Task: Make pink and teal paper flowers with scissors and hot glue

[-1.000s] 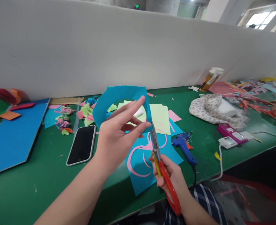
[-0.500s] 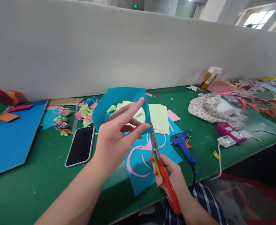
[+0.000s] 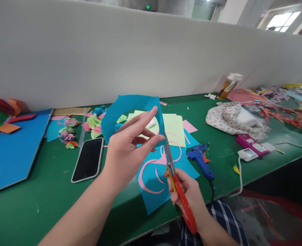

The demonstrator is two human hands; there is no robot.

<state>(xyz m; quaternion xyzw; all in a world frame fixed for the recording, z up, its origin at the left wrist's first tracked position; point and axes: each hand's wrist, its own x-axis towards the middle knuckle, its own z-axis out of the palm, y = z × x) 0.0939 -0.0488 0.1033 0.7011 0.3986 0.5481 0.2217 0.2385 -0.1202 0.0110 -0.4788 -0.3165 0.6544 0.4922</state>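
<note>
Markings: the amber bottle (image 3: 228, 88) at upper right carries a pale label with dark marks, too small to read. The magenta device (image 3: 252, 145) at right has pale patches on its face; any lettering there is illegible.

Materials: the blue paper piece (image 3: 138, 100), at the centre of the frame, is matte and curved on its left, with a straight right edge and a large opening. The left hand (image 3: 130, 145) grips it above the tabletop; exact contact behind the fingers is hidden. The right hand (image 3: 192, 189), lower centre-right, is closed around the red handles of the scissors (image 3: 169, 153); the metal blades point upward and meet the paper's lower right edge. Below lies a flat blue sheet (image 3: 151, 203) bearing thin, curved pink cut-outs (image 3: 142, 179). A smooth blue glue gun (image 3: 203, 164) rests to its right, a dark-screened phone (image 3: 88, 160) to its left.

Edges and room: the glossy green tabletop (image 3: 53, 205) shows widely at lower left. Its front edge slants from bottom centre up to the right side of the frame, passing beneath the right hand.
</note>
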